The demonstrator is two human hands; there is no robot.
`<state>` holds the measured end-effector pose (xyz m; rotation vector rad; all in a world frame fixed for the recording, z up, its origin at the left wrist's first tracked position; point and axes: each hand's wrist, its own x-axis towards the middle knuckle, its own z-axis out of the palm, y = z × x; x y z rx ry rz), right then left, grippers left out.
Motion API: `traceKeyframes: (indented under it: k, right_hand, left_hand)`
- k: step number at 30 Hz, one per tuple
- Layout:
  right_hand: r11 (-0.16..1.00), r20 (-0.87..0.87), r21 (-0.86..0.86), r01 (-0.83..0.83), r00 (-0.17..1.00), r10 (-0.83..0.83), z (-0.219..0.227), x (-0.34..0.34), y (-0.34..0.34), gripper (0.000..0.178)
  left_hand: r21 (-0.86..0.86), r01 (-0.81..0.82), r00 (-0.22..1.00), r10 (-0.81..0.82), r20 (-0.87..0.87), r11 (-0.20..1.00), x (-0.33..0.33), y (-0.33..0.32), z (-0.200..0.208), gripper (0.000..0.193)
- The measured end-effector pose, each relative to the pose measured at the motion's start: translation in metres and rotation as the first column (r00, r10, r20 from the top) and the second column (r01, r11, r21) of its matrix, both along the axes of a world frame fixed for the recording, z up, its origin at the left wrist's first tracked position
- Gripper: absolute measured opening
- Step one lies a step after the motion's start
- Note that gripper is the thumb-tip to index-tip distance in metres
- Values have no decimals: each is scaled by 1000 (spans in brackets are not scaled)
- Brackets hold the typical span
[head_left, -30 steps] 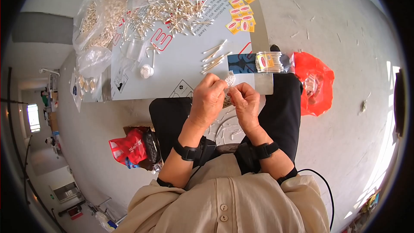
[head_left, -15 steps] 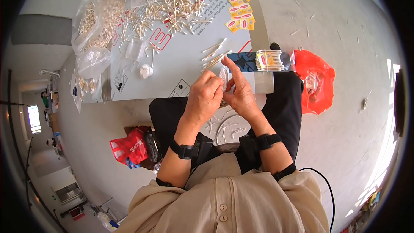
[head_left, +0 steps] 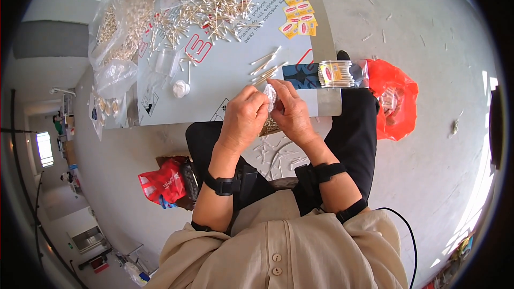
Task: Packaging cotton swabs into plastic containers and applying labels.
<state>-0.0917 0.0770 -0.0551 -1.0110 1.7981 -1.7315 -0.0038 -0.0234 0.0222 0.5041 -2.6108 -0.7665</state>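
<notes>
Pinching a swab bundle (head_left: pixel 271 96) by the near edge of the surface (head_left: pixel 214 83), the left hand (head_left: pixel 242 113) presses thumb and fingers together. Bent fingers of the right hand (head_left: pixel 292 113) touch its other side, their grip unclear; loose swabs (head_left: pixel 263 62) lie just beyond.

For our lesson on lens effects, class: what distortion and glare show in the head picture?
All in the head view: fisheye curving inside a black rim; bright sunlight streaking the grey floor at far right; the window at left washed out white.
</notes>
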Motion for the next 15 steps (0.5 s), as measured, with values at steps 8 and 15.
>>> traceKeyframes:
  k: [8, 15]
  right_hand:
    - [999, 134, 32, -1, 991, -3, 4, 0, 0, 65]
    - [998, 109, -36, 42, 993, -37, -6, 1, 0, 66]
  left_hand:
    - [14, -14, 1000, 15, -18, 1000, -4, 3, -2, 13]
    - [-46, 3, 1000, -3, -5, 999, -7, 7, -8, 14]
